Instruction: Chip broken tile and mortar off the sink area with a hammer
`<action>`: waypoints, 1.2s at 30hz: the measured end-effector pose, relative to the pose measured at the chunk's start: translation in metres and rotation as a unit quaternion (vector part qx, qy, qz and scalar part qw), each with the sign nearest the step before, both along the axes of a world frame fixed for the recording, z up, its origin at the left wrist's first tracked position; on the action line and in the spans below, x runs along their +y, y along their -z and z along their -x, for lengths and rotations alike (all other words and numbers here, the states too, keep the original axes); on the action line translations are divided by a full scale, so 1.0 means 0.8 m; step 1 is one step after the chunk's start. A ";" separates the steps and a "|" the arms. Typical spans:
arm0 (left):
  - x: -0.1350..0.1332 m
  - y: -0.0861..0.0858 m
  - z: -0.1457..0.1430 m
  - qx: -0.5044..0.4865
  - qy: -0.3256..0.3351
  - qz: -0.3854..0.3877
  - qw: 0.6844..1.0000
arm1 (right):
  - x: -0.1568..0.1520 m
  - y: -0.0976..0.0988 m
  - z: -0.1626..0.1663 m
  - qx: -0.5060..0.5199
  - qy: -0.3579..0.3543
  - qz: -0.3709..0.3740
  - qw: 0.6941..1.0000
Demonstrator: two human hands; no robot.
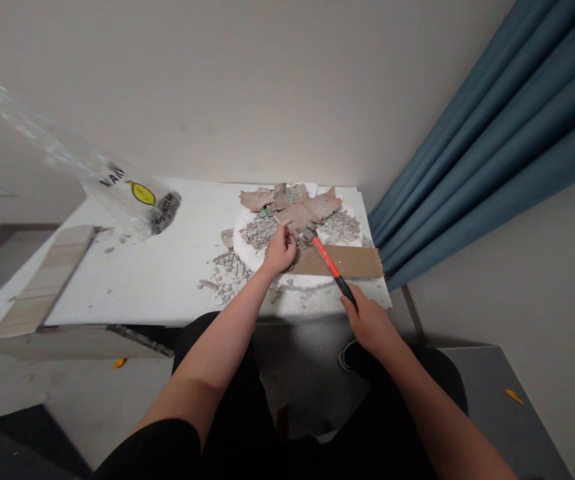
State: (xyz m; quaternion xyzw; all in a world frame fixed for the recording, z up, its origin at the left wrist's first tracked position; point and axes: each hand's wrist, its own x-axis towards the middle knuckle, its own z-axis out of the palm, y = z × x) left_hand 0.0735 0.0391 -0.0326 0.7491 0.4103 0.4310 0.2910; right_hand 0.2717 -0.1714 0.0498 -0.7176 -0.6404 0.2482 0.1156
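Note:
My right hand (368,321) is closed around the black grip of a hammer (328,257) with a red shaft. The hammer's head rests low over the rubble, close to the fingertips of my left hand (281,249). Those fingers are curled together at the rubble; what they pinch, if anything, is too small to make out. Beneath both lies a round white slab (245,248) strewn with grey rubble (343,227). Torn brown sheet pieces (308,211) lie across its far side. A flat brown cardboard strip (352,261) extends to the right under the hammer.
More crumbs (224,277) are scattered left of the slab on the white-covered table (137,287). A clear plastic bag (117,190) with a lemon print stands at the back left, near a cardboard strip (50,280). A blue curtain (467,147) hangs at the right, beside the wall.

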 end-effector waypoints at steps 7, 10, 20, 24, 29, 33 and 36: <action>-0.003 -0.014 0.015 0.002 -0.042 -0.006 0.999 | -0.005 0.012 0.001 -0.013 -0.010 0.012 1.000; -0.003 -0.015 0.026 0.010 -0.067 -0.007 0.998 | -0.006 0.015 0.001 -0.015 -0.007 -0.003 1.000; -0.014 -0.029 0.119 0.037 -0.245 0.027 0.968 | -0.005 0.014 -0.012 -0.005 -0.005 -0.011 1.000; -0.025 -0.023 0.166 0.194 -0.290 0.108 0.931 | -0.004 0.015 -0.014 0.015 -0.003 -0.044 0.999; -0.045 0.004 0.187 0.367 -0.170 0.193 0.894 | 0.001 0.022 -0.006 0.005 -0.010 -0.031 0.999; -0.062 0.026 0.173 0.501 -0.078 0.219 0.834 | 0.008 0.029 -0.022 0.025 0.003 -0.057 0.998; -0.071 0.036 0.161 0.506 -0.077 0.216 0.832 | 0.015 0.036 -0.037 0.027 0.016 -0.053 0.998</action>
